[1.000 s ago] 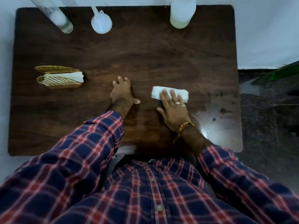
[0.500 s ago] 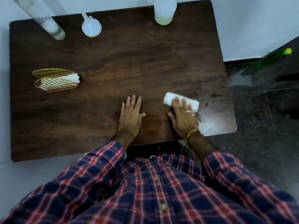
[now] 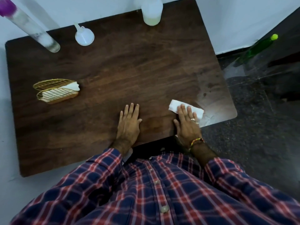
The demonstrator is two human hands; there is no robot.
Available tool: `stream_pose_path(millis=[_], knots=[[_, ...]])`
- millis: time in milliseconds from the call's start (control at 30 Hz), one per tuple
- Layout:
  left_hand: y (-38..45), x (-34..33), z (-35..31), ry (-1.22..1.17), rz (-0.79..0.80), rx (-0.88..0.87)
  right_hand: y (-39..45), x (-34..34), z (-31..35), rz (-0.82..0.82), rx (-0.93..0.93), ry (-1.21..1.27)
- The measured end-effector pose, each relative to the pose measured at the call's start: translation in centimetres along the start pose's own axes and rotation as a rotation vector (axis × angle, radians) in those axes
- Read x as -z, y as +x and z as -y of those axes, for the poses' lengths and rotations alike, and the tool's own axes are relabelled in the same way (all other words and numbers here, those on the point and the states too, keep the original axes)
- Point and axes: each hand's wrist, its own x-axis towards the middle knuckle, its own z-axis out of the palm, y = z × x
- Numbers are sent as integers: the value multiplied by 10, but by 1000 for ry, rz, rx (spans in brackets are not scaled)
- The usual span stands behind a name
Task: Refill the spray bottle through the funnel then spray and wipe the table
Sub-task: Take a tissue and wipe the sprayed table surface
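The right hand (image 3: 186,125), fingers flat on the tissue (image 3: 175,105), has slid it rightward toward wet patches; left hand (image 3: 129,125) rests flat, empty.

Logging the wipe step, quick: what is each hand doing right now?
Left hand: open, flat on the dark wooden table, holding nothing.
Right hand: open, straight fingers pressing the white folded paper tissue.

Glossy dark wood table (image 3: 113,70)
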Motion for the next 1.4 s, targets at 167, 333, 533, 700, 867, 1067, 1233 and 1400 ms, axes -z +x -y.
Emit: stream_pose_path(millis=[167, 333, 533, 700, 867, 1067, 1233, 1400], knots=[[-10, -3, 5, 25, 17, -54, -17, -18, 58, 17, 60, 27], [-15, 2, 18, 50, 20, -109, -34, -35, 88, 49, 184, -99], [-9, 8, 31, 21, 37, -102, -22, -24, 71, -19, 10, 2], [0, 4, 23, -2, 40, -141, -25, -36, 115, 94, 288, -67], [6, 3, -1, -10, 0, -195, -8, -20, 54, -37, -136, 37], [22, 6, -42, 34, 6, -220, 53, 24, -14, -130, -301, 125], [30, 12, -67, 70, -7, -190, 91, 49, -9, -74, -120, 141], [39, 21, -76, 87, -1, -98, 103, 50, 14, -45, 66, -24]])
